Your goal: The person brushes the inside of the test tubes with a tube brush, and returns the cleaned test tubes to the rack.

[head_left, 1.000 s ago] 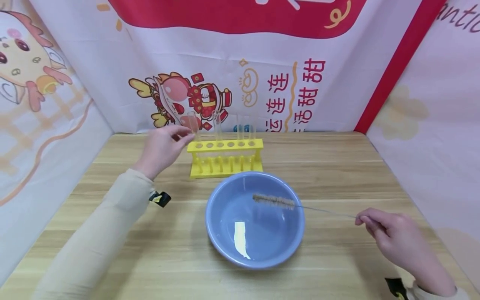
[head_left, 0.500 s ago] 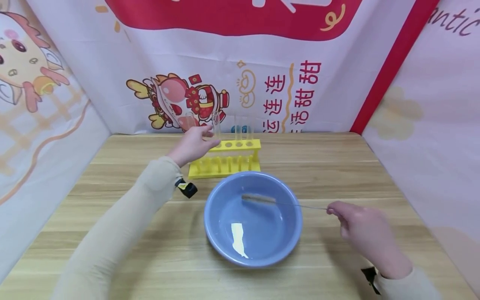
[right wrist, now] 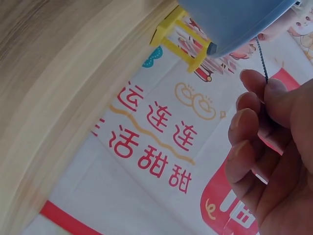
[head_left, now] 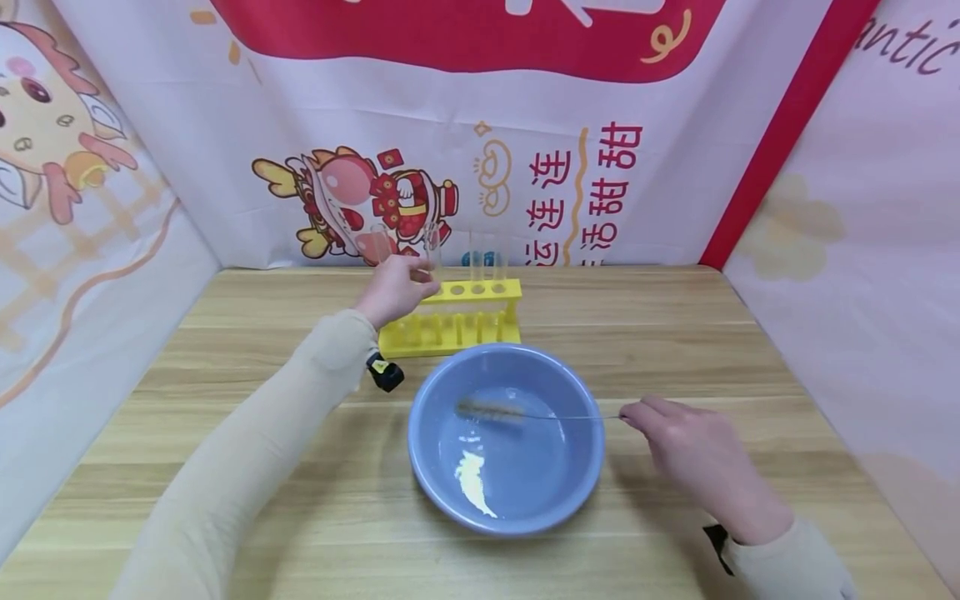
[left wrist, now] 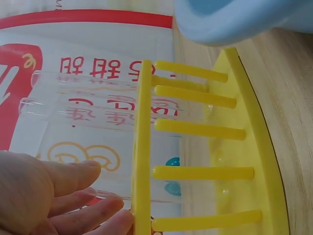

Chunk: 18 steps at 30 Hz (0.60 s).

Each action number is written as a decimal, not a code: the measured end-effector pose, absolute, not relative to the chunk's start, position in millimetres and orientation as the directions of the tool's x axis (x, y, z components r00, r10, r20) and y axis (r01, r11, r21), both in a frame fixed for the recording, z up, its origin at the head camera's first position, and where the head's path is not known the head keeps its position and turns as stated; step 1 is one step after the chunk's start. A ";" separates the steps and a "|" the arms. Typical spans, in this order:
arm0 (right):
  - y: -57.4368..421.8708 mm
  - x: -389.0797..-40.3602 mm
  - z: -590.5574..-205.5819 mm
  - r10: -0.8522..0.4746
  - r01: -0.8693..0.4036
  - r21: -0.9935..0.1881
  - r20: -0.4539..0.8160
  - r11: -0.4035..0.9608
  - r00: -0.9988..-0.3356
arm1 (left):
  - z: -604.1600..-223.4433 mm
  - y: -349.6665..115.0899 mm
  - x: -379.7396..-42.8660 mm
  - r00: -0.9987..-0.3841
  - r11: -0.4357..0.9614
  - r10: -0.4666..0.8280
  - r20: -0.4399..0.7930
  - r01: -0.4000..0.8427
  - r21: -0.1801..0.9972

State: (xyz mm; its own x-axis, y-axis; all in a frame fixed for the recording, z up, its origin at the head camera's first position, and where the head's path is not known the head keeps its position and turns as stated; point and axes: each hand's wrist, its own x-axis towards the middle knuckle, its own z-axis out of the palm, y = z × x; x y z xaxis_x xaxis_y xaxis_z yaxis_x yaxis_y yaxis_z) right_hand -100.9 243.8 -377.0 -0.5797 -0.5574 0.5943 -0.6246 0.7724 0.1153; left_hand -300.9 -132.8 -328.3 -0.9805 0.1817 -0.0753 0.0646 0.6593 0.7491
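In the head view a yellow test tube rack (head_left: 487, 340) stands at the back of the wooden table, with several clear test tubes upright in it. My left hand (head_left: 395, 289) is at the rack and pinches one test tube (head_left: 432, 240) above the top bar, thumb on one side and fingers on the other; the left wrist view has the thumb and fingers close about the glass. With thumb and forefinger, my right hand (head_left: 693, 450) grips the thin wire handle of a test tube brush (head_left: 491, 411). The brush's blurred bristles are inside the blue basin (head_left: 585, 475), over shiny water.
The basin sits just in front of the rack, close to its base. Printed cloth walls (head_left: 825, 225) enclose the table at the back and both sides. Bare wood (head_left: 622, 333) shows right of the rack.
My left hand has moved right along the rack from the end tube to another tube. My right hand has moved left, carrying the brush lower and further left into the basin.
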 end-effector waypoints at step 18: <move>244.1 -90.6 -372.5 -0.404 -0.616 -0.157 0.628 0.772 -0.666 | -322.5 -122.5 -300.4 -0.985 0.760 0.092 0.143 0.162 0.630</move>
State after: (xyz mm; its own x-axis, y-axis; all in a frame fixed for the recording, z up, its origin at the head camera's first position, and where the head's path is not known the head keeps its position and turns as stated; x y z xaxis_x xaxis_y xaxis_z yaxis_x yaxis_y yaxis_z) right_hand -90.6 244.1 -372.5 -0.6656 -0.4039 0.6276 -0.6160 0.7720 -0.1566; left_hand -300.4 -122.5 -322.5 -0.9855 0.0918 0.1430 0.1622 0.7595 0.6300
